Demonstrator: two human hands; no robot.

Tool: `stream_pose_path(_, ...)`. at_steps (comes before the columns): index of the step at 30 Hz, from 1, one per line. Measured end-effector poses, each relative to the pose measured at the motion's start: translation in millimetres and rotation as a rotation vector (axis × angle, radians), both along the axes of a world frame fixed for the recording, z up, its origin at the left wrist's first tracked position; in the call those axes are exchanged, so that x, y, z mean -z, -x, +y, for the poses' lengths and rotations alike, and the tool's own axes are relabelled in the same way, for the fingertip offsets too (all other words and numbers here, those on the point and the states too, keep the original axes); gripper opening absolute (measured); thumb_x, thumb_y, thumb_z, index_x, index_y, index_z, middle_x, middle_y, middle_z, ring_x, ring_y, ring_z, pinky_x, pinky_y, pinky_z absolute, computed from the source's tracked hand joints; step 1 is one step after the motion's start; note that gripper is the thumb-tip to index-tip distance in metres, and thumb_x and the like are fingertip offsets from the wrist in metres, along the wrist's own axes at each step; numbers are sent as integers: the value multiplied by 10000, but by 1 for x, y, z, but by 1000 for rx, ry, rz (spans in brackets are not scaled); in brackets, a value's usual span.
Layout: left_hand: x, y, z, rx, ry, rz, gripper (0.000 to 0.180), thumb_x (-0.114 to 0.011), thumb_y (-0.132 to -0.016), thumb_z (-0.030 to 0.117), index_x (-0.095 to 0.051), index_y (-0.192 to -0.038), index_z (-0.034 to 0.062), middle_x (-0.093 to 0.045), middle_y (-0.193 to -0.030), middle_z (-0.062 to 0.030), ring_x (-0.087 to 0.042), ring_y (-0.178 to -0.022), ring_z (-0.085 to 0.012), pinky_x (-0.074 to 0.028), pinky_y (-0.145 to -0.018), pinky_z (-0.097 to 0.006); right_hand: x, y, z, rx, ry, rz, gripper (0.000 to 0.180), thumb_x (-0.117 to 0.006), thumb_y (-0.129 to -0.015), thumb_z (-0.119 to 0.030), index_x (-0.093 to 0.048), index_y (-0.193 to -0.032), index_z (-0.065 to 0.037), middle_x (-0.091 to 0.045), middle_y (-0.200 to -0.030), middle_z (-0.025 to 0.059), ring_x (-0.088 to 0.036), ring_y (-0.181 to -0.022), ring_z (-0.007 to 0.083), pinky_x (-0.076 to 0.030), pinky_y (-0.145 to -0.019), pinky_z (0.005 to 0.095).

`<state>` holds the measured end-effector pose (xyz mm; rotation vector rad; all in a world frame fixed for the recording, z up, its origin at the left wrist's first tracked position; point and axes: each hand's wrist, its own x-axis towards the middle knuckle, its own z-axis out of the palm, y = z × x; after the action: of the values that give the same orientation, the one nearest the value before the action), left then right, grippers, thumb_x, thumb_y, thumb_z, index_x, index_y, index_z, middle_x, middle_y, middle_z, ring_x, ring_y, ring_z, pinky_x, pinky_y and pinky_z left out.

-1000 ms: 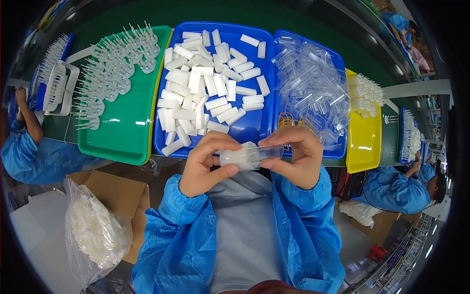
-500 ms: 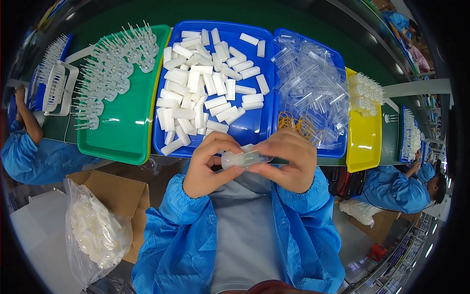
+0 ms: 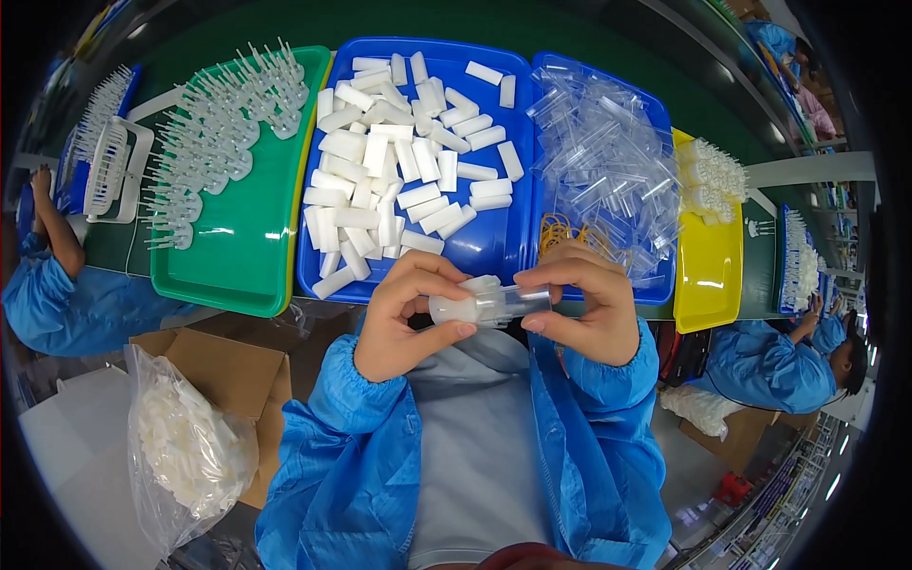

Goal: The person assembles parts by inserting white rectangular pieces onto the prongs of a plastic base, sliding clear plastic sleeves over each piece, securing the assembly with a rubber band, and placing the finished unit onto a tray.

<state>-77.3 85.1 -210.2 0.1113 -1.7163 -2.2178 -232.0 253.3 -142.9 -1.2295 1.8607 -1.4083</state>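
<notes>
My left hand (image 3: 399, 318) pinches a whitish plastic piece with a rounded end (image 3: 454, 311), in front of the middle tray. My right hand (image 3: 598, 309) grips the free end of a clear plastic sleeve (image 3: 521, 301) between thumb and fingers. Sleeve and whitish piece lie in one line, joined or overlapping between my hands; how far one sits inside the other I cannot tell. Beyond my hands a blue tray (image 3: 494, 249) bears many white oblong blocks (image 3: 380, 157). The blue tray to its right (image 3: 655, 296) is heaped with clear sleeves (image 3: 608, 161) and yellow rubber bands (image 3: 570, 233).
On the left, a green tray (image 3: 242, 261) carries rows of translucent pronged pieces (image 3: 214, 152). A yellow tray (image 3: 708, 285) on the right holds whitish bristly bundles (image 3: 711, 180). An open carton (image 3: 228, 370) and a bag of white pieces (image 3: 185, 442) stand lower left. Co-workers sit at both sides.
My right hand has shifted right along the clear sleeve, away from my left hand, so more of the sleeve shows. My left hand has kept its place and grip.
</notes>
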Motion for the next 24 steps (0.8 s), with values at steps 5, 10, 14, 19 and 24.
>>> stream_pose_path(5, 2, 0, -1, 20, -3, 11, 327, -737, -724, -52, -608, -1013, 28, -479, -1109, -105, -583, -1033, -211, -534, -869, -332, -1, -2, 0, 17, 62, 56, 344, -801, -655, -89, -697, -979, -40, -665, -870, 61, -509, -667, 134, -425, -593, 251)
stream_pose_path(10, 2, -1, 0, 19, -31, -2, 326, -740, -724, -47, -630, -1022, 27, -487, -1108, -102, -591, -1019, -210, -531, -867, -322, 3, -2, -2, 25, 41, 45, 307, -794, -662, -74, -703, -953, -38, -671, -866, 66, -514, -647, 141, -430, -586, 262)
stream_pose_path(14, 2, -2, 0, -16, -43, -17, 304, -734, -738, -35, -642, -1020, 34, -501, -1092, -101, -599, -989, -202, -533, -831, -300, 7, -5, -1, 36, 31, 17, 304, -805, -655, -73, -704, -939, -34, -675, -838, 66, -551, -656, 146, -445, -602, 264)
stream_pose_path(19, 2, -3, 1, -35, 29, -36, 195, -719, -781, 25, -654, -963, 47, -524, -1052, -103, -599, -928, -172, -510, -755, -261, 19, -13, 0, 99, 120, -53, 294, -813, -648, -67, -703, -918, -23, -685, -821, 78, -619, -714, 160, -478, -646, 268)
stream_pose_path(24, -3, -1, -3, -41, 135, -103, 192, -738, -759, 50, -662, -935, 63, -541, -1014, -79, -570, -851, -137, -449, -664, -224, 25, -15, -3, 95, 181, 32, 281, -809, -651, -63, -701, -907, -22, -684, -829, 91, -621, -719, 184, -483, -648, 278)
